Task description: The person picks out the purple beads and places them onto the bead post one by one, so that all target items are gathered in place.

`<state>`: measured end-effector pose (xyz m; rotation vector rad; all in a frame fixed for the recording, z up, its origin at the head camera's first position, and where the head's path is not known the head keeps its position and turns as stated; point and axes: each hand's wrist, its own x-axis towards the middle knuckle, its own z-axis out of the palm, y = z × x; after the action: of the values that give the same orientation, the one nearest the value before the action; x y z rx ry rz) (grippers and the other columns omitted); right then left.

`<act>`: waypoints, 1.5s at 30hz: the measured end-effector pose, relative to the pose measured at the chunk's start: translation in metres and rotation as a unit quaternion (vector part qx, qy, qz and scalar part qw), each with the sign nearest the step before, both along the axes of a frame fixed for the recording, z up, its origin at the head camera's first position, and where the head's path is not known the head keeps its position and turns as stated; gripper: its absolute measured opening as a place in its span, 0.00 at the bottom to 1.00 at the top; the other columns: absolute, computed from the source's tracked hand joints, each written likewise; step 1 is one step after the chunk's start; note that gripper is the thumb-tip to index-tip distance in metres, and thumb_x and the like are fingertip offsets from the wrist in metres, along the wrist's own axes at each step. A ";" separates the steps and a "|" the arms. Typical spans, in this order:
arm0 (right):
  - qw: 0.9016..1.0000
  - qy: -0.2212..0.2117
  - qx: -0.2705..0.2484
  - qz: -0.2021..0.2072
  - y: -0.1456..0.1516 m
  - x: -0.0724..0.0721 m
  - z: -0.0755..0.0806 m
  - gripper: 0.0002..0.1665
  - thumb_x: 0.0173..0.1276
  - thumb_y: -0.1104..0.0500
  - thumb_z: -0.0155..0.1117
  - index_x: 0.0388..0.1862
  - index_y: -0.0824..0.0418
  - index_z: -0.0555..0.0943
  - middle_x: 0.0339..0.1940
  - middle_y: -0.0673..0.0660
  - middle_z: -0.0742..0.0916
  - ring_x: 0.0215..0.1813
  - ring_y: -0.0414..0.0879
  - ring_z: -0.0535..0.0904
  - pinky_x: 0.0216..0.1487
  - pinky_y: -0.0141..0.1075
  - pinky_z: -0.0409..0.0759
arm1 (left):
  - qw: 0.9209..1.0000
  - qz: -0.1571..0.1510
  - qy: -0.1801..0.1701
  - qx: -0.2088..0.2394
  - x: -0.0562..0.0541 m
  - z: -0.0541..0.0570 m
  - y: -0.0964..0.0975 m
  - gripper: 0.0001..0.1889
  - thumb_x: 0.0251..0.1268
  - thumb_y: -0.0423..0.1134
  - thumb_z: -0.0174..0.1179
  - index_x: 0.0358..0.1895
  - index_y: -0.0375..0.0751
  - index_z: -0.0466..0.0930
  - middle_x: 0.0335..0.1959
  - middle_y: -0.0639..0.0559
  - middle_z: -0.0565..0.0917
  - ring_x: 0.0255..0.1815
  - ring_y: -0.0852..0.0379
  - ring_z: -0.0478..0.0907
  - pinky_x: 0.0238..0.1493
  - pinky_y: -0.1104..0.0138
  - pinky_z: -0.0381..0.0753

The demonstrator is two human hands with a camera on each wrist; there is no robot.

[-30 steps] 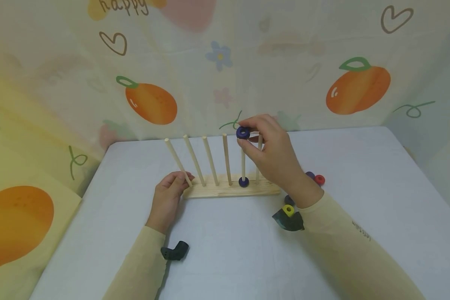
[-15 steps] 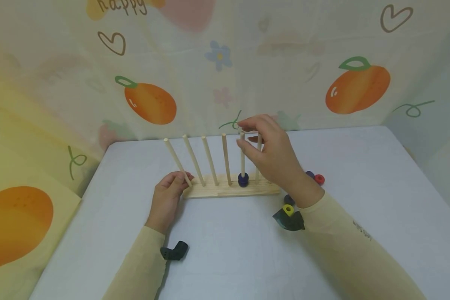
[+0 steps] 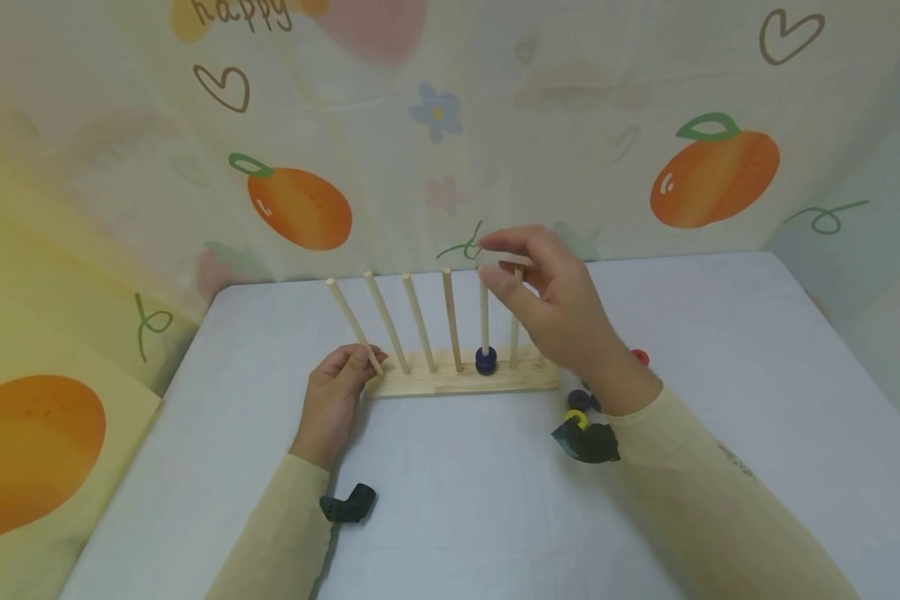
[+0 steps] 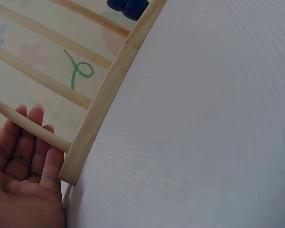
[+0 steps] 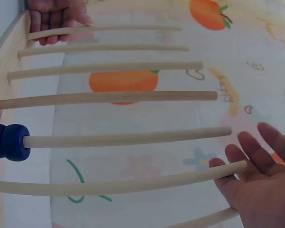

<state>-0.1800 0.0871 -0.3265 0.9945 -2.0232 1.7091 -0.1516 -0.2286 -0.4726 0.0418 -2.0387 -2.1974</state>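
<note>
A wooden stand point(image 3: 420, 383) with several upright pegs sits across the middle of the table. At its left end my left hand point(image 3: 332, 404) holds the outermost peg point(image 3: 351, 319) near the base, fingers behind it in the left wrist view. Two dark blue ring beads point(image 3: 486, 361) lie stacked at the foot of one peg toward the right. Above that peg's top is my right hand point(image 3: 562, 304), thumb and fingers apart with nothing between them. In the right wrist view its fingers point(image 5: 223, 178) lie by the tips of the rightmost pegs.
Loose beads lie right of the stand, partly hidden by the right forearm: a dark one point(image 3: 579, 400), a yellow one point(image 3: 575, 417) and a red one point(image 3: 640, 357). A patterned cloth point(image 3: 555, 142) hangs behind the white table point(image 3: 457, 500).
My right hand has let go of a blue bead, which dropped down the peg onto the other one. The hand then shifted slightly right, its fingers spreading. My left hand stays put.
</note>
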 end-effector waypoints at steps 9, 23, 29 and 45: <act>0.986 -0.066 -0.138 0.072 0.008 0.006 0.010 0.46 0.83 0.29 0.57 0.65 0.73 0.78 0.66 0.66 0.82 0.74 0.61 0.74 0.78 0.54 0.72 | 1.000 -0.003 -0.003 -0.002 0.001 0.000 -0.001 0.24 0.86 0.46 0.61 0.54 0.20 0.79 0.54 0.38 0.85 0.59 0.46 0.84 0.67 0.59 0.82; 0.970 -0.060 -0.195 0.135 0.027 0.002 0.008 0.33 0.86 0.37 0.57 0.65 0.66 0.81 0.64 0.66 0.84 0.70 0.60 0.77 0.69 0.48 0.82 | 1.000 -0.002 -0.002 -0.002 0.000 0.001 -0.002 0.23 0.86 0.46 0.62 0.54 0.20 0.79 0.54 0.39 0.85 0.60 0.46 0.83 0.67 0.59 0.82; 0.961 -0.101 -0.220 0.136 0.037 0.005 0.008 0.27 0.89 0.44 0.53 0.65 0.64 0.83 0.64 0.64 0.85 0.70 0.61 0.77 0.67 0.48 0.83 | 1.000 -0.002 -0.005 -0.005 0.000 0.001 -0.002 0.23 0.86 0.46 0.61 0.54 0.21 0.79 0.55 0.39 0.85 0.60 0.47 0.83 0.68 0.59 0.81; 0.949 -0.114 -0.241 0.167 0.068 0.013 -0.013 0.28 0.88 0.45 0.55 0.71 0.65 0.78 0.67 0.67 0.83 0.71 0.62 0.76 0.63 0.47 0.84 | 1.000 -0.007 -0.006 -0.016 0.000 -0.002 -0.002 0.23 0.87 0.48 0.60 0.54 0.23 0.80 0.56 0.41 0.85 0.61 0.47 0.82 0.68 0.61 0.81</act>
<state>-0.1674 0.1547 -0.3392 1.0400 -1.4810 2.4411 -0.1516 -0.2303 -0.4743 0.0379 -2.0877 -2.1772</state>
